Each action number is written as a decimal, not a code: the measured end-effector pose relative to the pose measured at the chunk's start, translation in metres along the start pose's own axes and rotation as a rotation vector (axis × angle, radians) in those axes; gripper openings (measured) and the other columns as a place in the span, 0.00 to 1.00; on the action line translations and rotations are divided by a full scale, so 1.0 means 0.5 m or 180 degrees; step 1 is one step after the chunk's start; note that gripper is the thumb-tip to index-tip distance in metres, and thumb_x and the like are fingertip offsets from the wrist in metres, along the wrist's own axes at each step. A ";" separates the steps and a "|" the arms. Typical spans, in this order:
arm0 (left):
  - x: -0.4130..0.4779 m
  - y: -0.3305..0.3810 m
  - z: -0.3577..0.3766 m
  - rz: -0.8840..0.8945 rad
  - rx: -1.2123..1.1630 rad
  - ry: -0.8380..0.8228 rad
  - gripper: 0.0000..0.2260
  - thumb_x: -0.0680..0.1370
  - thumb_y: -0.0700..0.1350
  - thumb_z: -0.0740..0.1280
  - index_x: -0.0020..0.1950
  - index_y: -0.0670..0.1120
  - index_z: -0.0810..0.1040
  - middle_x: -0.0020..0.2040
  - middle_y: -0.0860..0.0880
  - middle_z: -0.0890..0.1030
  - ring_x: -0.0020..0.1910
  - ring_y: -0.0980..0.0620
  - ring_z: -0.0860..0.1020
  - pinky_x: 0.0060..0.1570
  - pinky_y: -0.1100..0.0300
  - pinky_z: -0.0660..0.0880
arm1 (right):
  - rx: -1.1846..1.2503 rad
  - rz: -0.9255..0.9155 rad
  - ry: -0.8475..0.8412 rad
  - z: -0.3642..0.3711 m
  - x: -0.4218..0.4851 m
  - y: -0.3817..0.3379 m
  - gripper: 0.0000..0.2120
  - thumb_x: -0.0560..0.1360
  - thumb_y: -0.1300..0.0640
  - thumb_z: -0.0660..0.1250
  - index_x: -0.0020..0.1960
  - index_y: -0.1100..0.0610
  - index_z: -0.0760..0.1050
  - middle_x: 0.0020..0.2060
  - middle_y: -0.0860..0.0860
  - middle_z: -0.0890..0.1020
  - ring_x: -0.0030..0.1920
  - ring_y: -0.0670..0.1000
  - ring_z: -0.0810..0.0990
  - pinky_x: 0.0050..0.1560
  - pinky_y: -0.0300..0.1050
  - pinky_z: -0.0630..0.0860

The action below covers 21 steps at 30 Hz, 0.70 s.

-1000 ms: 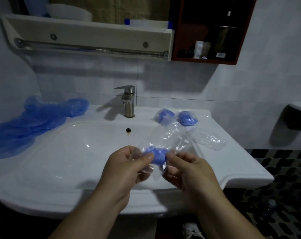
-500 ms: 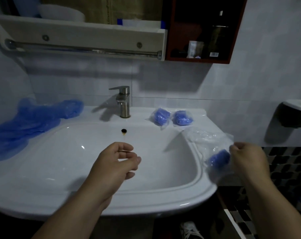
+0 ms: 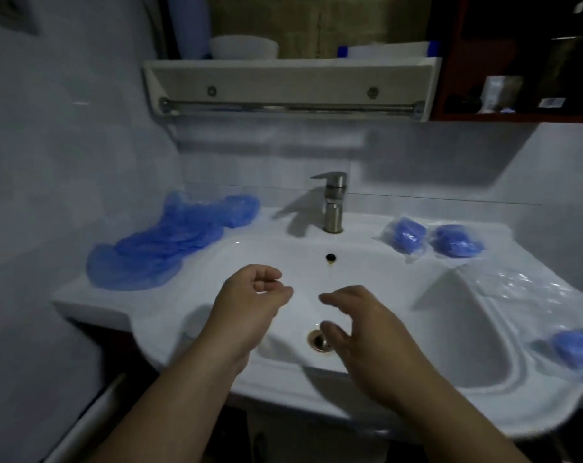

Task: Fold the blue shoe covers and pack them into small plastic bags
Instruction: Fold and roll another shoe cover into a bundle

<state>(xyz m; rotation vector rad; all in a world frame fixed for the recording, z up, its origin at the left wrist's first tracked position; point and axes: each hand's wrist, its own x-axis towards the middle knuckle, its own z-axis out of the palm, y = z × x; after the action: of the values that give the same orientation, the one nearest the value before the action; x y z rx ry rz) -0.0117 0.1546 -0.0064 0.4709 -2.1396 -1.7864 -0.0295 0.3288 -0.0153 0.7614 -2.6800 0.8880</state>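
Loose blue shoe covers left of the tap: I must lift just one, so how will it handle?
The shoe covers look thin and translucent, lying crumpled and draped, so one would probably hang floppy and weigh very little. They overlap in a heap, so neighbours may drag along. On the glossy sink rim they would likely slide easily if pushed.

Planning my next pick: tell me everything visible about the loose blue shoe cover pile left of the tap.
The shoe cover pile is thin, translucent blue film, crumpled and unfolded, several layers overlapping. It sprawls flat on the sink counter, from the front-left rim back toward the tap. The left hand and right hand are apart from it.
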 end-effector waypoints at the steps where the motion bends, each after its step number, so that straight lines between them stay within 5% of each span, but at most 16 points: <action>1: 0.018 -0.008 -0.025 0.0081 0.0149 0.0216 0.09 0.75 0.44 0.72 0.54 0.52 0.78 0.51 0.52 0.81 0.51 0.52 0.80 0.51 0.56 0.79 | -0.0021 -0.0108 -0.0128 0.017 0.008 -0.013 0.20 0.78 0.48 0.64 0.70 0.44 0.69 0.65 0.40 0.70 0.61 0.41 0.72 0.59 0.30 0.63; 4: 0.075 -0.039 -0.115 0.0543 0.0738 0.0988 0.12 0.74 0.39 0.72 0.56 0.47 0.77 0.54 0.48 0.81 0.53 0.49 0.80 0.49 0.61 0.72 | 0.0000 -0.0267 -0.0258 0.054 0.030 -0.042 0.21 0.78 0.47 0.63 0.71 0.46 0.69 0.67 0.40 0.69 0.64 0.41 0.71 0.62 0.30 0.64; 9: 0.158 -0.074 -0.233 0.0904 0.1641 0.1785 0.16 0.75 0.37 0.68 0.63 0.40 0.77 0.60 0.39 0.80 0.59 0.39 0.77 0.61 0.51 0.72 | 0.0010 -0.0283 -0.0258 0.083 0.050 -0.061 0.19 0.77 0.47 0.65 0.67 0.46 0.72 0.62 0.38 0.71 0.59 0.39 0.73 0.53 0.26 0.61; 14: 0.267 -0.039 -0.265 0.0930 0.2935 0.1175 0.17 0.81 0.47 0.63 0.69 0.45 0.74 0.66 0.40 0.77 0.64 0.39 0.74 0.65 0.50 0.70 | 0.0027 -0.0192 -0.0260 0.086 0.054 -0.061 0.16 0.76 0.49 0.67 0.64 0.46 0.75 0.61 0.38 0.73 0.56 0.40 0.75 0.52 0.24 0.64; 19: 0.362 -0.034 -0.264 0.0294 0.3887 0.0102 0.12 0.81 0.55 0.61 0.47 0.48 0.76 0.54 0.45 0.82 0.49 0.47 0.77 0.52 0.54 0.72 | 0.0078 -0.0127 -0.0273 0.081 0.048 -0.048 0.14 0.76 0.51 0.67 0.61 0.46 0.76 0.59 0.37 0.74 0.57 0.39 0.76 0.55 0.26 0.65; 21: 0.377 -0.036 -0.266 0.0094 0.3793 0.0113 0.12 0.79 0.53 0.64 0.48 0.45 0.78 0.52 0.44 0.82 0.50 0.45 0.79 0.53 0.53 0.74 | 0.0053 -0.0098 -0.0259 0.072 0.045 -0.044 0.14 0.76 0.50 0.67 0.61 0.46 0.76 0.59 0.36 0.74 0.58 0.39 0.75 0.54 0.25 0.63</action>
<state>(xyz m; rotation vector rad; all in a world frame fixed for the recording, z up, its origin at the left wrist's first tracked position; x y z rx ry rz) -0.1212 -0.0489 0.0042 0.6790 -2.9339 -0.2788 -0.0384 0.2826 -0.0252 0.8578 -2.7261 0.8915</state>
